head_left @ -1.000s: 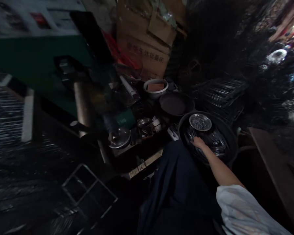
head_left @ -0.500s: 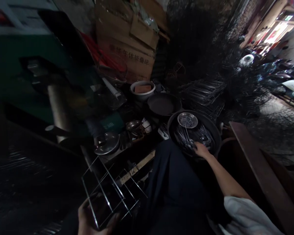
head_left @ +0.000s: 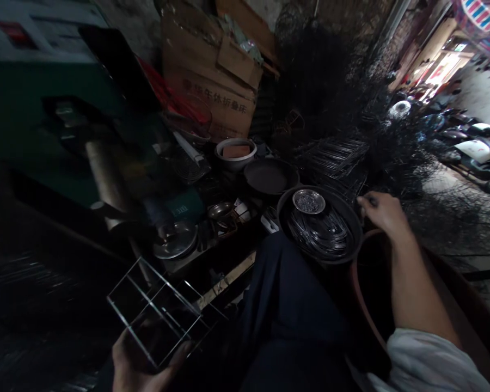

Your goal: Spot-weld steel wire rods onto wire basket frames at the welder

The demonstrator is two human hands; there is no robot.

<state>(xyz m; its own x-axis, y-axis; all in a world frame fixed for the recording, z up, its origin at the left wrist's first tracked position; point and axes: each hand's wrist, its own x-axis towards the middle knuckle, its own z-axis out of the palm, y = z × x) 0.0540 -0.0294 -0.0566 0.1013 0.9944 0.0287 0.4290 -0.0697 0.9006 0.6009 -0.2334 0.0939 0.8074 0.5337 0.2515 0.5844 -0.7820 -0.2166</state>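
Note:
My left hand [head_left: 141,362] is wrapped round a wire rack [head_left: 159,310], a box-like frame of thin shiny bars, held tilted at the lower left. At the right, my right hand [head_left: 384,212] is raised beside the rim of a dark round pan [head_left: 355,239]. Its fingers are pinched together, and whatever may be in them is too dark to make out. Inside the pan lie many thin metal wires [head_left: 320,234]. A small metal bowl [head_left: 309,201] of tiny metal pieces rests on top of them.
Behind the wire pan are a second dark pan [head_left: 271,177] and a white tub [head_left: 236,158] with a brick-coloured block. Stacked wire racks [head_left: 335,155] stand at the back. A green machine [head_left: 20,120] fills the left. A metal dish [head_left: 175,242] sits on the bench.
My right hand has moved from the wires in the pan up and right, past the rim. The wire rack in my left hand has shifted left and turned.

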